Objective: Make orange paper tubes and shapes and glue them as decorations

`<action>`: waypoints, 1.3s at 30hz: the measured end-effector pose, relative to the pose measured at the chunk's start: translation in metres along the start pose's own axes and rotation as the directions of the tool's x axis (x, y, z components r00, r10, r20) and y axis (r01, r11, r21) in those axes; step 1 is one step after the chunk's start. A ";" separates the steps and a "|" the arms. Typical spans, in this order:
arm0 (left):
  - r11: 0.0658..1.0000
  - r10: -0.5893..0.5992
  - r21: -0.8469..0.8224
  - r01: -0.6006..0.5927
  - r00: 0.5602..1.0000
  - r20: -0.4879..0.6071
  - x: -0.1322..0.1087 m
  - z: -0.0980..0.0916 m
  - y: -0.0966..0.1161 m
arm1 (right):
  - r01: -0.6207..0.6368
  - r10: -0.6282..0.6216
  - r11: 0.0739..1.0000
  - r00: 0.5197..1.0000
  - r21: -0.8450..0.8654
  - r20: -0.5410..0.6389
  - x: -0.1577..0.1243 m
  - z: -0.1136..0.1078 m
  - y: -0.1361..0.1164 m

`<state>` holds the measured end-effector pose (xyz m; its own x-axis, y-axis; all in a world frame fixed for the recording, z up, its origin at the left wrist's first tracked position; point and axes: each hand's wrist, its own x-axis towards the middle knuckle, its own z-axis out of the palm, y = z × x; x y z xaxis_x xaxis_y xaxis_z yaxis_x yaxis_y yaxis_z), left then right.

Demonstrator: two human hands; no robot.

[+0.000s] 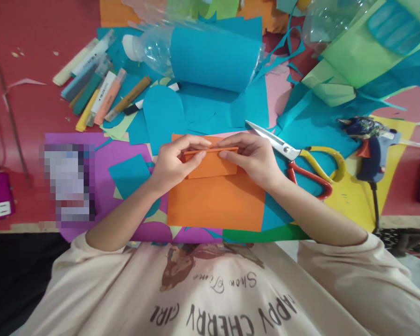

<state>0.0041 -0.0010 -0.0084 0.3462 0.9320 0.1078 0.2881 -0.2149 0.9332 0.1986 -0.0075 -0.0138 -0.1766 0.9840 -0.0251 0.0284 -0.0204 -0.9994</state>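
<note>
Between my two hands is a small piece of orange paper [213, 167] with a narrow fold or roll along its far edge. My left hand [179, 161] pinches the left end of that edge between thumb and fingers. At the right end, my right hand [251, 156] grips the same edge in the same way. Beneath it lies a larger orange sheet [215, 207]. Just right of my right hand rest scissors [294, 154] with one yellow and one red handle, their blades apart.
A plastic bottle [210, 56] wrapped in blue paper lies beyond my hands. Several markers [105, 95] are at the upper left, above a purple sheet [126, 144]. A hot glue gun [373, 149] lies on yellow paper at the right. Green and blue paper scraps crowd the upper right.
</note>
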 end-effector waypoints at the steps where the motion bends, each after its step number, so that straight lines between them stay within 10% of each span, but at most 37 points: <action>1: 1.000 0.007 0.004 -0.007 1.000 -0.006 0.000 0.000 0.000 | -0.002 0.002 1.000 1.000 0.009 0.010 0.000 0.000 0.000; 39: 0.995 -0.100 -0.017 0.100 0.995 0.010 0.000 -0.001 0.003 | -0.056 0.057 0.997 0.998 -0.044 0.035 0.000 0.000 -0.002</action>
<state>0.0044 -0.0014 -0.0050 0.3244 0.9459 0.0104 0.3059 -0.1153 0.9451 0.1982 -0.0075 -0.0121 -0.2091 0.9743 -0.0832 0.0811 -0.0676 -0.9944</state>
